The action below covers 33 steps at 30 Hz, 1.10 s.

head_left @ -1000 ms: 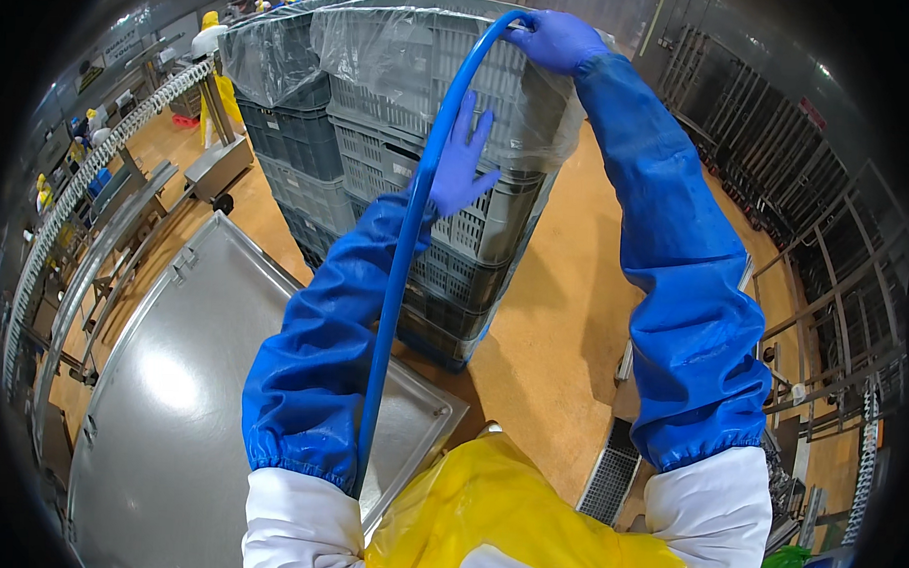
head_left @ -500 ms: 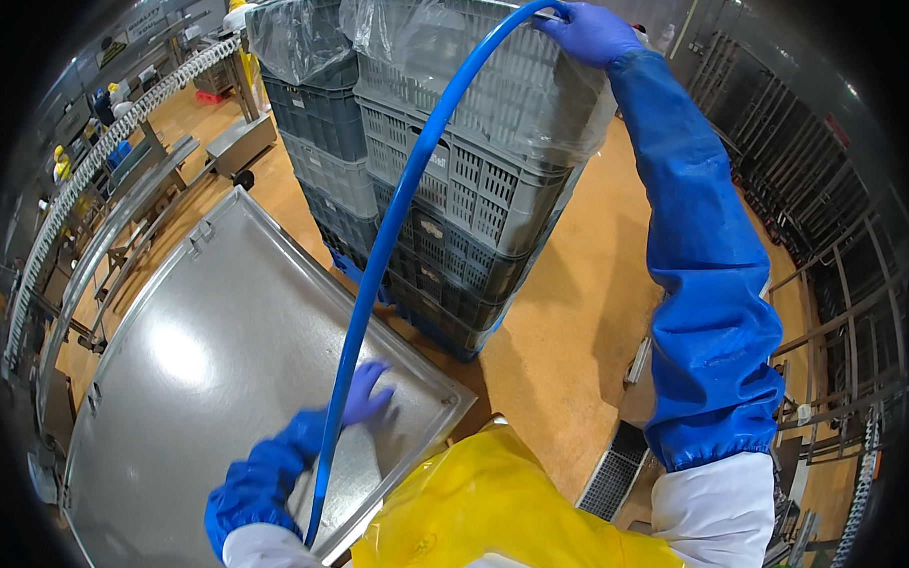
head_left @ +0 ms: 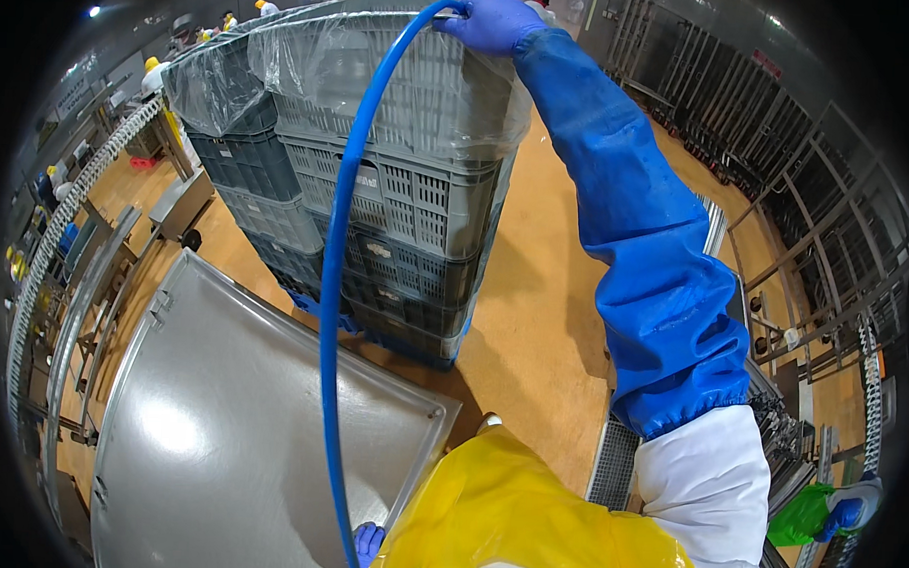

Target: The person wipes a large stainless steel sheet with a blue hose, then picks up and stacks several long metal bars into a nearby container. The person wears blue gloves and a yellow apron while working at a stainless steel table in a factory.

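Grasped the upper part of the blue hose (head_left: 337, 240) in the right hand (head_left: 492, 25), beside the top rim of the far crate stack (head_left: 412, 202) and its clear liner (head_left: 307, 59). Saw the hose curve toward the near edge, in front of the metal tabletop (head_left: 230, 406) at left. Could not tell the grip of the left hand (head_left: 368, 543), mostly hidden beside the yellow apron (head_left: 487, 485). Judged the step in hand as positioning the hose at the stack's rim; judged the next move to call for a steady right hold and some slack.
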Motion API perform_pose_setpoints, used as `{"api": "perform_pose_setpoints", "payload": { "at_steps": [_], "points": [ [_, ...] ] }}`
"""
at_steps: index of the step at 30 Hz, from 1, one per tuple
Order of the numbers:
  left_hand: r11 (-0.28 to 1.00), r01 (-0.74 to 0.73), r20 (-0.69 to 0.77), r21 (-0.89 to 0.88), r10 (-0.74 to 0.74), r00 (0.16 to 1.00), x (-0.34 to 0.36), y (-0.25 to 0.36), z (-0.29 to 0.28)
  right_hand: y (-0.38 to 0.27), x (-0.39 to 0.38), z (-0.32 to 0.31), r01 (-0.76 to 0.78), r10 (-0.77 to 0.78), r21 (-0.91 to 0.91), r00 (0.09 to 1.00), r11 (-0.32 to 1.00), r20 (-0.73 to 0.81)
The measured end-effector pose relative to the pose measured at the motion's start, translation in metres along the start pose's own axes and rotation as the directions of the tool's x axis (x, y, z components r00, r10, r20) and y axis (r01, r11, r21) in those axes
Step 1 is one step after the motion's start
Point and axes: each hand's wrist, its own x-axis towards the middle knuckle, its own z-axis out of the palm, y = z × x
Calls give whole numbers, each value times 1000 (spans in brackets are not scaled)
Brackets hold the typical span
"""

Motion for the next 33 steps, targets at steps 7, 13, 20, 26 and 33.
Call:
{"api": "perform_pose_setpoints", "payload": {
  "at_steps": [7,13,20,26,33],
  "points": [
    [999,35,-6,2,-35,999,-9,0,7,-12,6,5,-6,6,-29,1000,1000,5],
    [998,45,-18,-45,-46,999,-20,0,10,-27,12,8,-7,8,-63,1000,998,19],
    [988,-40,-75,148,51,996,-41,-25,-11,-50,7,9,4,-4,6,999,1000,50],
    [919,208,141,-335,-169,975,-51,-40,-43,-69,-9,6,-27,23,50,996,998,81],
    [641,475,391,-604,-281,877,-61,-45,-20,-76,-6,11,-15,14,17,998,1000,68]
  ]
}}
